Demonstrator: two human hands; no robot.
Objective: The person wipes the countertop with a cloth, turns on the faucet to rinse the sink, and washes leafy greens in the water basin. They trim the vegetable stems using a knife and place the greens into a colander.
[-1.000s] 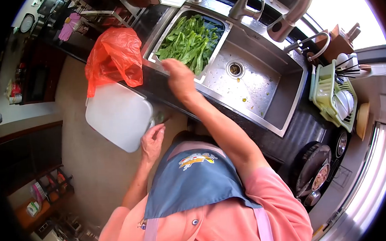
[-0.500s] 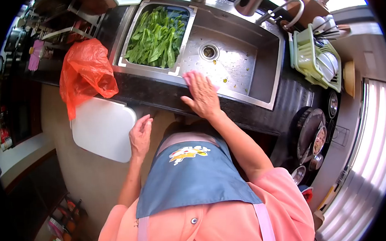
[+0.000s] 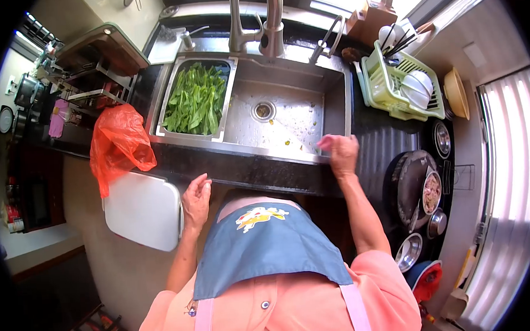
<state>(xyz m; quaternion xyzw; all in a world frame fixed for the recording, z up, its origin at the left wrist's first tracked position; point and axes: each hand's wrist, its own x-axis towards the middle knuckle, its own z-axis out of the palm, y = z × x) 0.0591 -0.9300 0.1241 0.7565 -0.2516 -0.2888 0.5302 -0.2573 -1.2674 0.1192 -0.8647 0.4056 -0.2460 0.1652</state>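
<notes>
At the front right corner of the steel sink (image 3: pixel 303 157), my right hand (image 3: pixel 343 155) is closed around a pink cloth (image 3: pixel 328 142), part of which pokes out over the rim. My left hand (image 3: pixel 197 200) hangs in front of the dark counter edge with loosely bent fingers, apart and holding nothing. To its left is a white lidded bin (image 3: pixel 141 211). Leafy greens (image 3: pixel 195 100) lie in a rectangular basin (image 3: pixel 231 89) at the sink's left side. Bits of leaf and food dot the sink floor around the drain (image 3: pixel 264 111).
A red plastic bag (image 3: pixel 120 140) hangs over the counter's left edge. The tap (image 3: pixel 272 42) stands behind the sink. At right are a green dish rack (image 3: pixel 387 90), a round chopping board (image 3: pixel 406 179), a bowl of chopped meat (image 3: pixel 432 193) and metal bowls (image 3: pixel 409 251).
My right hand has slid right along the sink's front edge with the pink cloth, going from a flat palm to a closed grip. The view has tilted up and shifted.
</notes>
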